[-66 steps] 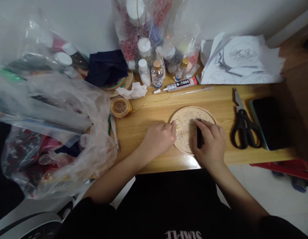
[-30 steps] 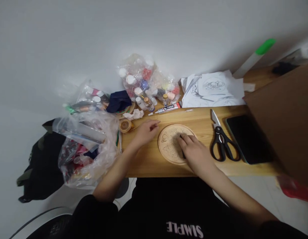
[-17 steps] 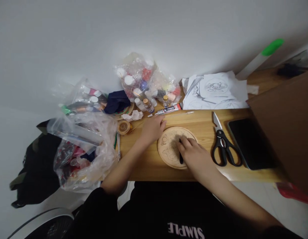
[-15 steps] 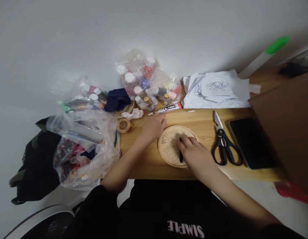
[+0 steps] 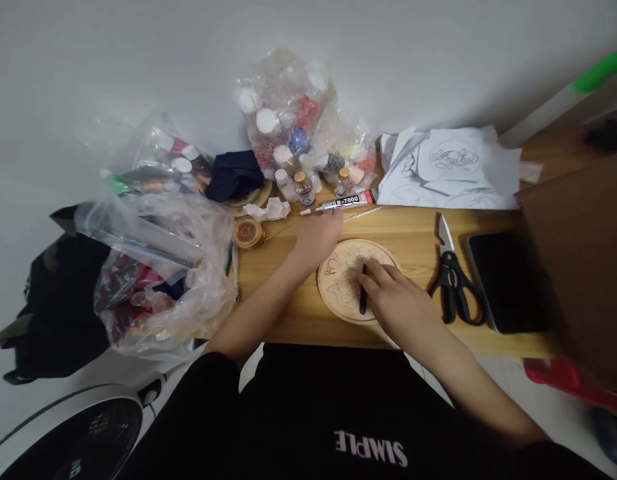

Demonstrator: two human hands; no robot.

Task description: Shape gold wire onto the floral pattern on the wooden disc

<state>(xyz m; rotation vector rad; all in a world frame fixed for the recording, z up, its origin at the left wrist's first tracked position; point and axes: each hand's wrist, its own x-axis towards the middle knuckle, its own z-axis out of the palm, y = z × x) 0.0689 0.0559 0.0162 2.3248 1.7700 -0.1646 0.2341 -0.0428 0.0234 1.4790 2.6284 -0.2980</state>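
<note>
The wooden table (image 5: 413,230) runs across everything in front of me, with a brown cardboard box (image 5: 578,267) rising at its right end. Next in size is the clear plastic bag (image 5: 213,223) on the left, gaping over red and dark blue bits, and below it, off the table, stands the round fan (image 5: 103,437). Bulging clear bags (image 5: 283,80) of capped jars lean against the wall at the back, and to their right lie the printed drawings (image 5: 456,167), overlapping, with line patterns on them. The dark-screened phone (image 5: 508,287) lies flat beside the box. Near the table's front edge, between my 2 forearms, is the pale round board (image 5: 333,290), covered in line drawing, with a dark, smudgy patch near its middle. The black-handled scissors (image 5: 451,280) lie between board and phone, blades pointing away from me. My right hand (image 5: 398,297) is over the board's right part; my left hand (image 5: 318,237) is just beyond its left edge, curled, fingertips at the B-7000 tube (image 5: 348,200). I cannot tell whether those fingers touch or grip the tube. To the left sits the amber spool (image 5: 248,233) of thread, and behind the tube stand 3 small capped bottles (image 5: 303,190). Slimmest is the black tool (image 5: 363,297), pinched between my right thumb and fingers, above the board and pointing towards the smudgy patch.
</note>
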